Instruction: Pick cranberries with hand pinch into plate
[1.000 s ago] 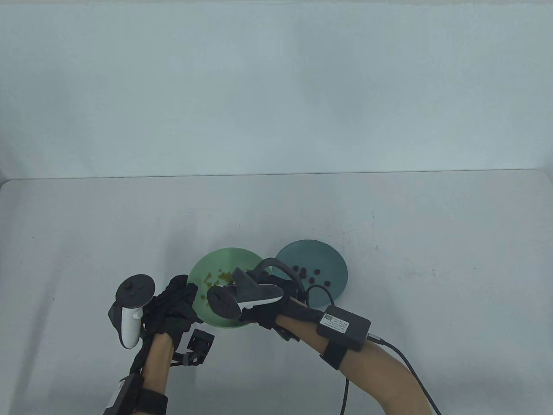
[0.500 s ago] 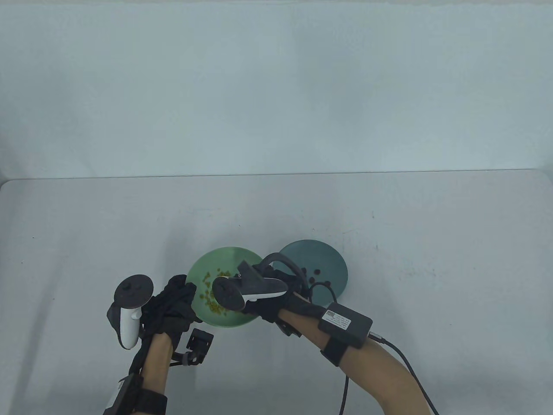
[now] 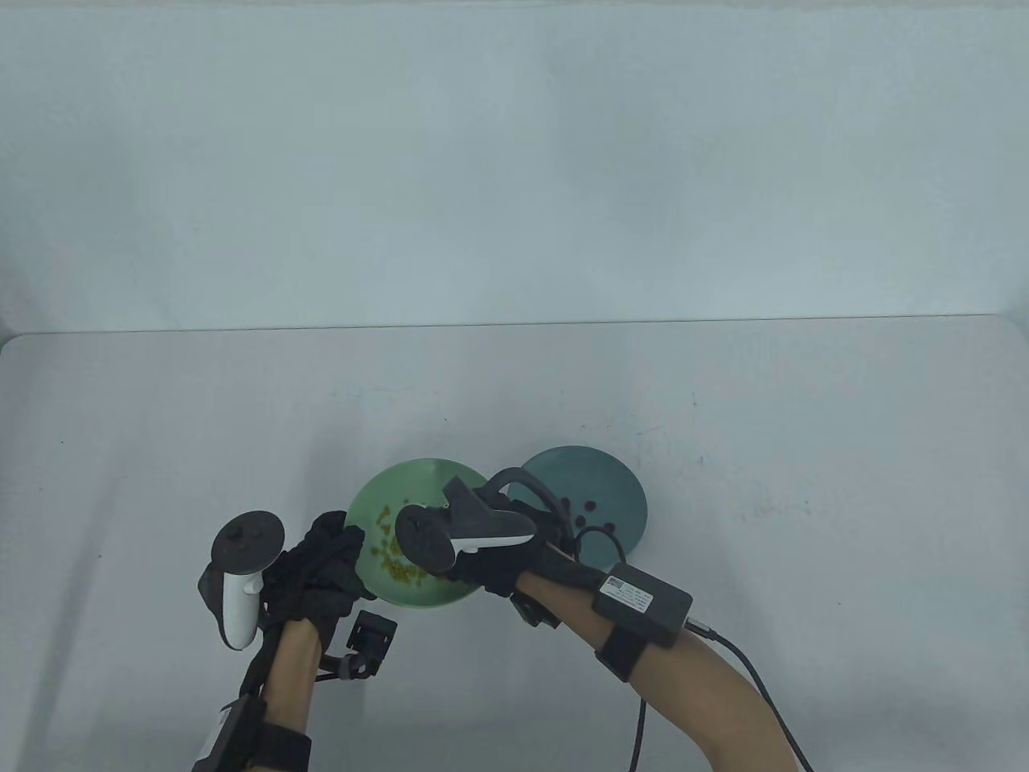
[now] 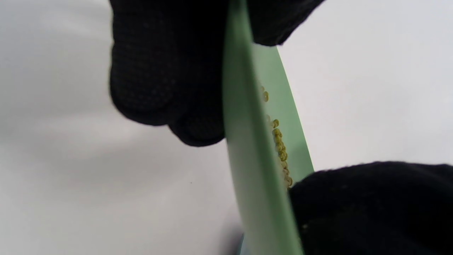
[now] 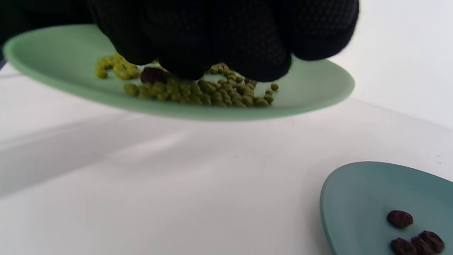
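My left hand (image 3: 338, 547) grips the near-left rim of a light green plate (image 3: 418, 478) and holds it tilted above the table; in the left wrist view the fingers (image 4: 166, 71) are under it and the thumb is on top. Green beans (image 5: 219, 92) lie on the plate with one dark red cranberry (image 5: 152, 75) among them. My right hand (image 5: 170, 67) reaches down into the beans, its fingertips bunched together around that cranberry. A teal plate (image 3: 595, 474) on the table to the right holds several cranberries (image 5: 400, 219).
A grey sensor box (image 3: 647, 603) with a cable is strapped to my right forearm. A small black camera mount (image 3: 370, 639) hangs beside my left wrist. Bare white table (image 3: 804, 450) lies all round the plates.
My right hand has shifted a little left and further over the green plate. The beans have gathered toward the plate's near side. My left hand keeps its hold.
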`<state>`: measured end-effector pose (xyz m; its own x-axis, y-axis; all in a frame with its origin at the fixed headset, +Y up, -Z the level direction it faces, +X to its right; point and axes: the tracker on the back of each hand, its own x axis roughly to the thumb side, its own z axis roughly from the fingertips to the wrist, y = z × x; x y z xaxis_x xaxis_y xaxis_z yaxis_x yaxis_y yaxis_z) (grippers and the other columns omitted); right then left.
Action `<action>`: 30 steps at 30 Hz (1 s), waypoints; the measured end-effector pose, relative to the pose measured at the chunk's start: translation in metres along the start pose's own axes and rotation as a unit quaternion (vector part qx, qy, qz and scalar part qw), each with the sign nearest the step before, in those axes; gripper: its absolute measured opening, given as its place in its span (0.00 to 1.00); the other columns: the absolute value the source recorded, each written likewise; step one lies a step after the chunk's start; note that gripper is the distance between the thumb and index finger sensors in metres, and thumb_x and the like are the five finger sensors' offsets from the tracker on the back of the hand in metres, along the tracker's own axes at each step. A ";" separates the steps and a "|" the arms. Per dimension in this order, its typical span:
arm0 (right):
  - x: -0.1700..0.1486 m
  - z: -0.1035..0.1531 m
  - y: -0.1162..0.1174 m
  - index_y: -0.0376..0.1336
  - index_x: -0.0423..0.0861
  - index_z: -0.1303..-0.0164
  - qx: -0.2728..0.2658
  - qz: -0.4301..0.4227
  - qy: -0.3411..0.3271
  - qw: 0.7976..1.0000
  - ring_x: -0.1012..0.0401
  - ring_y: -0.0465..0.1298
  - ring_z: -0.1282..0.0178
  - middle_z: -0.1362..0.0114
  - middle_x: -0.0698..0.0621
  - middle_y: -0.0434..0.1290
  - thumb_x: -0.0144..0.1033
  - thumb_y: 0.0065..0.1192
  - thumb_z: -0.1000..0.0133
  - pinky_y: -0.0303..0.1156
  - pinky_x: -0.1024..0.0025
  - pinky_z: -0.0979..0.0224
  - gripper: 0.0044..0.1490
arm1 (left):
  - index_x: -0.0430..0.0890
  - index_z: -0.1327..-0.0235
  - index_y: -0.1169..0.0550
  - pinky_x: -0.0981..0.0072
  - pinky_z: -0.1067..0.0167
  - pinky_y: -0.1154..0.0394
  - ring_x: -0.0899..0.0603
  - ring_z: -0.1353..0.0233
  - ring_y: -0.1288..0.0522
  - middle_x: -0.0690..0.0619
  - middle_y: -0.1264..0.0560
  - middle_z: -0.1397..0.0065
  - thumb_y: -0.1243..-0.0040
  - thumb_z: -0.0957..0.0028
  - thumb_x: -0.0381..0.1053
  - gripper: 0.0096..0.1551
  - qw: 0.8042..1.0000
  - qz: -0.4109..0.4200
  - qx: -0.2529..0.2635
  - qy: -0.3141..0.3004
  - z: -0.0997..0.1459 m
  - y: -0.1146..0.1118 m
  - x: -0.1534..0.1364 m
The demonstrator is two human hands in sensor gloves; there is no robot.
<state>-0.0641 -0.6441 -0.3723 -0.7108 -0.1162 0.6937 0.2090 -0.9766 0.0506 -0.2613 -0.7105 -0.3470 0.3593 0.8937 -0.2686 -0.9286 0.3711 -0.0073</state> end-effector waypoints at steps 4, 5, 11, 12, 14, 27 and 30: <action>0.005 0.000 0.003 0.71 0.49 0.37 -0.005 0.026 -0.003 1.000 0.66 0.81 0.60 0.61 0.63 0.78 0.53 0.63 0.43 0.80 0.64 0.48 0.29 | 0.31 0.27 0.36 0.63 0.56 0.12 0.43 0.54 0.11 0.38 0.23 0.40 0.48 0.37 0.42 0.29 1.000 -0.004 0.000 0.002 0.000 0.001 -0.001; 0.006 0.001 0.004 0.70 0.49 0.37 -0.010 0.035 -0.003 0.999 0.66 0.81 0.60 0.61 0.63 0.78 0.53 0.63 0.43 0.80 0.64 0.48 0.29 | 0.31 0.27 0.36 0.63 0.56 0.12 0.43 0.54 0.11 0.38 0.23 0.40 0.48 0.37 0.42 0.29 1.000 0.000 0.000 0.003 0.000 0.001 -0.001; 0.013 0.002 0.005 0.70 0.47 0.36 -0.025 0.061 -0.008 0.998 0.66 0.81 0.61 0.61 0.63 0.78 0.54 0.63 0.44 0.80 0.64 0.48 0.31 | 0.31 0.27 0.36 0.63 0.57 0.12 0.43 0.54 0.11 0.38 0.23 0.40 0.48 0.37 0.42 0.29 1.000 0.004 0.000 0.002 0.000 0.002 -0.001; 0.014 0.001 0.006 0.70 0.47 0.36 -0.025 0.065 -0.010 0.998 0.66 0.81 0.61 0.62 0.63 0.78 0.54 0.63 0.44 0.80 0.64 0.48 0.32 | 0.31 0.27 0.36 0.63 0.56 0.12 0.43 0.54 0.11 0.38 0.23 0.40 0.48 0.37 0.42 0.29 1.000 0.004 0.000 0.001 -0.001 0.002 -0.001; 0.015 0.001 0.006 0.70 0.46 0.37 -0.029 0.069 -0.010 0.997 0.66 0.81 0.61 0.62 0.63 0.78 0.55 0.63 0.44 0.80 0.64 0.49 0.32 | 0.31 0.27 0.36 0.63 0.57 0.12 0.43 0.54 0.11 0.37 0.23 0.40 0.48 0.37 0.42 0.29 1.000 0.005 -0.001 0.001 -0.001 0.002 -0.001; 0.026 0.001 0.007 0.70 0.43 0.39 -0.048 0.114 -0.023 0.992 0.67 0.81 0.61 0.62 0.64 0.78 0.57 0.61 0.44 0.80 0.65 0.49 0.34 | 0.30 0.27 0.36 0.63 0.57 0.12 0.43 0.54 0.11 0.37 0.23 0.40 0.48 0.38 0.41 0.29 1.000 0.009 -0.002 -0.001 -0.001 0.002 -0.001; 0.025 0.000 0.005 0.70 0.41 0.39 -0.034 0.101 -0.023 0.994 0.67 0.81 0.61 0.61 0.64 0.78 0.56 0.62 0.44 0.81 0.65 0.49 0.35 | 0.30 0.27 0.36 0.63 0.57 0.12 0.42 0.54 0.11 0.37 0.23 0.40 0.48 0.38 0.41 0.29 1.000 0.010 -0.004 -0.003 -0.001 0.002 -0.001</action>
<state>-0.0806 -0.6518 -0.3550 -0.6279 -0.3042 0.7164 0.2976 -0.9444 -0.1402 -0.2638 -0.7107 -0.3478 0.3410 0.9025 -0.2632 -0.9363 0.3511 -0.0092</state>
